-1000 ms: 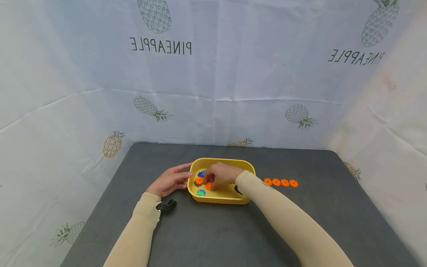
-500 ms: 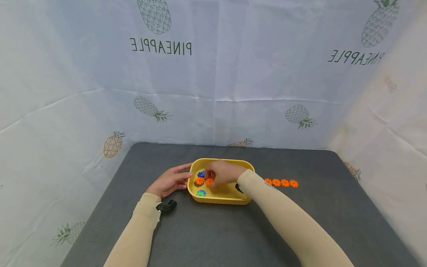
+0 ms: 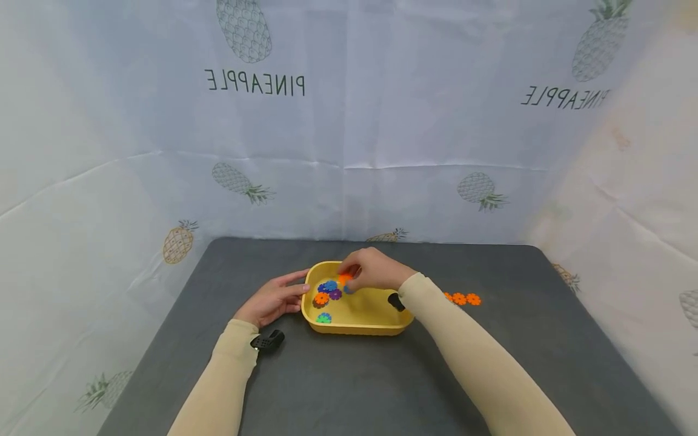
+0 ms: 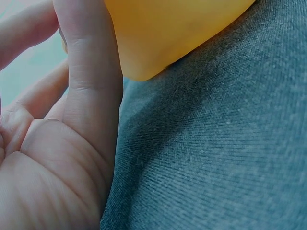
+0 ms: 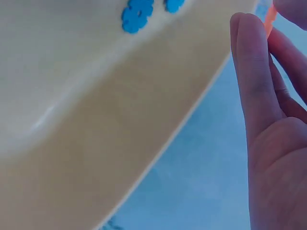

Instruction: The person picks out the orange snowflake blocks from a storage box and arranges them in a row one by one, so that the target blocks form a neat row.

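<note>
My right hand (image 3: 376,270) pinches an orange flower-shaped plastic disc (image 3: 345,278) between thumb and fingers, over the far side of a yellow bin (image 3: 357,330). In the right wrist view the orange disc (image 5: 270,21) shows edge-on at the fingertips. My left hand (image 3: 271,301) touches the bin's left end with fairly straight fingers. Inside the bin lie an orange disc (image 3: 321,298), a purple disc (image 3: 335,294), blue discs (image 3: 330,285) and a green disc (image 3: 324,318). From the right wrist, blue discs (image 5: 136,15) show on the bin's floor.
A row of orange discs (image 3: 459,299) lies on the dark grey table (image 3: 338,381) to the right of the bin, partly hidden by the right sleeve. A pineapple-print curtain (image 3: 409,121) hangs behind the table.
My right hand has lifted the orange disc from the bin's floor toward the far rim, uncovering purple and blue discs. The left hand stays at the bin's end; the head view has shifted slightly.
</note>
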The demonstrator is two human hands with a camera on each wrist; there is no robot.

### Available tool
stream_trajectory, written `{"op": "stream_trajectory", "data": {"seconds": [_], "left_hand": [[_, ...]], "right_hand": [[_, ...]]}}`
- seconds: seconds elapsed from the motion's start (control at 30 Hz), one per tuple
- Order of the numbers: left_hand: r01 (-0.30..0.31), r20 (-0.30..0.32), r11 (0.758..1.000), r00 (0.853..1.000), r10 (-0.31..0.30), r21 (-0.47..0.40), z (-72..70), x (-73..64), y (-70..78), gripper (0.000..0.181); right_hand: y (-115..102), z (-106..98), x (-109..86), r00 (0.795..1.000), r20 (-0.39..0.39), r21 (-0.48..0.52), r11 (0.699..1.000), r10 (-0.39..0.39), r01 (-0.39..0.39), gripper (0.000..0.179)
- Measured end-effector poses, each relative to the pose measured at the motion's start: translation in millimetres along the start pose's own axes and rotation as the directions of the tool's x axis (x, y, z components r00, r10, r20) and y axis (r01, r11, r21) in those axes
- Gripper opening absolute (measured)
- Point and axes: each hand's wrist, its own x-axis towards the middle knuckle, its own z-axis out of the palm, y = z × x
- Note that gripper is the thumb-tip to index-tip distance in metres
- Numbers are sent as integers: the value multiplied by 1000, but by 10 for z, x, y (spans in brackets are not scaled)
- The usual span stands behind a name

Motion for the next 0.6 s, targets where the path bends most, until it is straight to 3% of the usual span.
{"op": "stream_trajectory", "data": {"seconds": [0.3, 0.6], "left_hand": [[-6, -9, 1000, 1000, 6, 20, -26, 1, -42, 77], [1, -6, 1000, 1000, -1, 20, 6, 16, -42, 78]], "right_hand": [[265, -199, -437, 981, -175, 102, 993, 82, -65, 36], [678, -311, -1015, 920, -327, 172, 971, 216, -167, 33]]}}
